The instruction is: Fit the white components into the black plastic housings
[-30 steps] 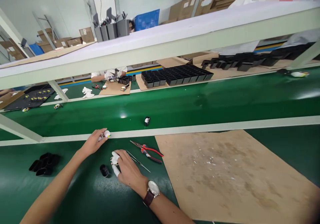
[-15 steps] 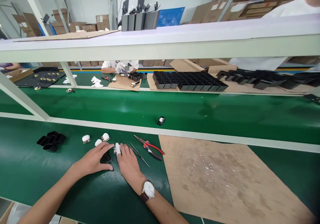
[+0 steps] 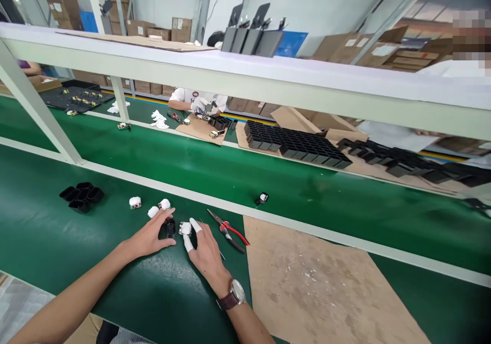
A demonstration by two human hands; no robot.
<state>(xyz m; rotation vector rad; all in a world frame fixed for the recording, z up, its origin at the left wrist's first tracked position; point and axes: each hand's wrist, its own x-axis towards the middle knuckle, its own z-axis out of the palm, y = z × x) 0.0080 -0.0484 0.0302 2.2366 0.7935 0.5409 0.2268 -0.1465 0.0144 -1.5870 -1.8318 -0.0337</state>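
Observation:
My left hand [image 3: 150, 237] has its thumb and index finger curved round a small black plastic housing [image 3: 170, 227], which sits between them on the green bench. Facing it, my right hand [image 3: 207, 254] wears white finger cots on thumb and index finger. Those two tips are at the edge of a small circuit board with a white top [image 3: 185, 229], a short gap from the housing. Tweezers [image 3: 223, 255] lie partly hidden beneath my right hand. Two more white-topped boards [image 3: 164, 204] are just beyond my left fingers, and another one [image 3: 135, 202] lies farther left.
Red-handled pliers [image 3: 229, 230] lie right of my right hand, beside a stained cardboard sheet [image 3: 307, 277]. Several black housings [image 3: 82, 196] cluster at left. Past a white rail [image 3: 153, 183], a housing [image 3: 262, 198] sits on the green belt. A co-worker's gloved hands [image 3: 203, 106] are opposite.
The view has tilted. My right hand has drawn back to the right, uncovering the white-topped board and covering more of the tweezers. My left hand and the housing have shifted slightly away from me.

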